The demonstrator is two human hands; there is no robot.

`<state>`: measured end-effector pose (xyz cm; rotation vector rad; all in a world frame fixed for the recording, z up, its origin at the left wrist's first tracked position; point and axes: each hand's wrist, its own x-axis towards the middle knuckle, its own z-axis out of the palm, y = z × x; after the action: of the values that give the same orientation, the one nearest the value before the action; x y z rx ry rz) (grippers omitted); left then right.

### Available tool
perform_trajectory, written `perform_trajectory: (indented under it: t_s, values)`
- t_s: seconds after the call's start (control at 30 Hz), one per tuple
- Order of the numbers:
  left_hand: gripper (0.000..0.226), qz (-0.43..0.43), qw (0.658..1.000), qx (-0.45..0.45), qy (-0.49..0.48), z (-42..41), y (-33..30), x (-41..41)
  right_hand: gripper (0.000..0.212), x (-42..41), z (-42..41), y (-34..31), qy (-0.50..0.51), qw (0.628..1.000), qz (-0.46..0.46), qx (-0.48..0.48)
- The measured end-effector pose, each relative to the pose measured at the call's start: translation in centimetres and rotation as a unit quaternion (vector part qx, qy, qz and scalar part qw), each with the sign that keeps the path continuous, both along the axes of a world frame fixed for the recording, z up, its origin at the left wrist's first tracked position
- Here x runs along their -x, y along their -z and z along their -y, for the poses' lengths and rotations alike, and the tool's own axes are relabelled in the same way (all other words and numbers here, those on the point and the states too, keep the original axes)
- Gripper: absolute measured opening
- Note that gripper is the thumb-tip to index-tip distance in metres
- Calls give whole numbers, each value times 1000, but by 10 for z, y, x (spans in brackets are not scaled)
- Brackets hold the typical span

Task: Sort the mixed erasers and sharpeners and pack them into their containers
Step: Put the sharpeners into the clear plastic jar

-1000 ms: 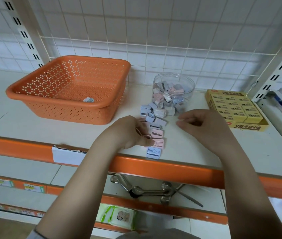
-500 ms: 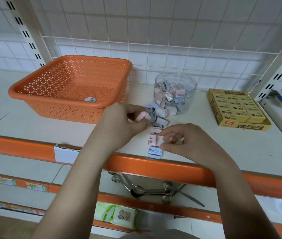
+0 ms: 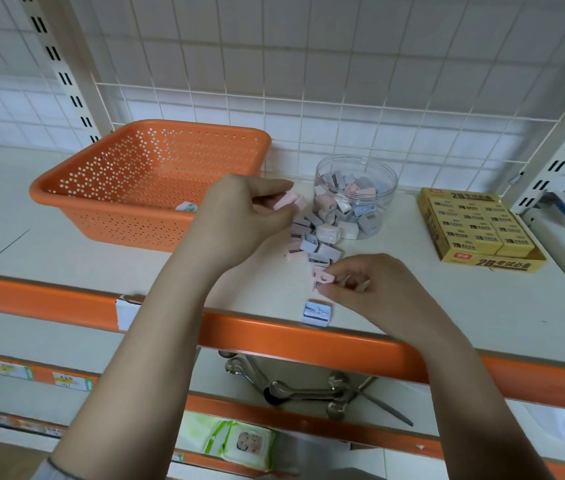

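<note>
Pinching pink sharpener [image 3: 286,199], left hand [image 3: 239,216] fingers [image 3: 270,188] curled

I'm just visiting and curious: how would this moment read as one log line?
left hand: holds pink sharpener near jar | right hand: pinches pink sharpener from pile | basket: one item left

Behind the white shelf [image 3: 66,261] with its orange front rail [image 3: 308,344] stood a white wire grid panel [image 3: 308,98] before a tiled wall. On the lower shelf lay metal spoons [image 3: 284,389] and a slim metal tool [image 3: 386,408]; below them sat a pack of wet wipes [image 3: 243,445].
</note>
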<state>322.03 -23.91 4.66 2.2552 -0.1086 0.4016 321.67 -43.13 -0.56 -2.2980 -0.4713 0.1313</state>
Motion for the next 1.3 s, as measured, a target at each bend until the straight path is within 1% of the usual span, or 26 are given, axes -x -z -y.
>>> perform_trajectory:
  t_s: [0.07,0.13,0.27,0.43,0.53,0.67,0.8,0.93,1.03,1.1,1.17,1.3]
  values:
    - [37,5,1000,1,11,6,-5,-11,7,1,10,-6,16,1000,15,-1]
    - [39,16,999,5,27,16,-11,-27,1,3,21,-12,50,998,22,-25]
    - [40,30,998,-15,48,39,-16,-70,4,9,41,-18,106,991,43,-64]
    - [34,0,995,-81,64,61,-12,-111,6,21,57,-19,132,986,44,-96]
    - [32,-32,991,-110,72,65,-6,-121,5,25,66,-17,145,984,47,-88]
    - [31,-56,988,-115,91,66,-2,-119,5,27,72,-16,159,982,49,-92]
    - [29,-28,993,-93,62,60,-4,-104,5,19,70,-19,153,979,46,-125]
    - [24,-6,998,-40,48,49,3,-72,9,-15,64,-24,165,975,60,-135]
    - [22,-3,999,-15,48,41,14,-44,11,-54,56,-36,195,967,96,-135]
    - [21,-13,999,-11,52,37,24,-29,10,-79,50,-49,208,962,121,-127]
    - [20,-22,998,-26,53,32,33,-17,11,-100,43,-60,209,964,138,-92]
    - [19,-29,997,-46,49,24,44,-1,17,-133,33,-63,226,961,152,48]
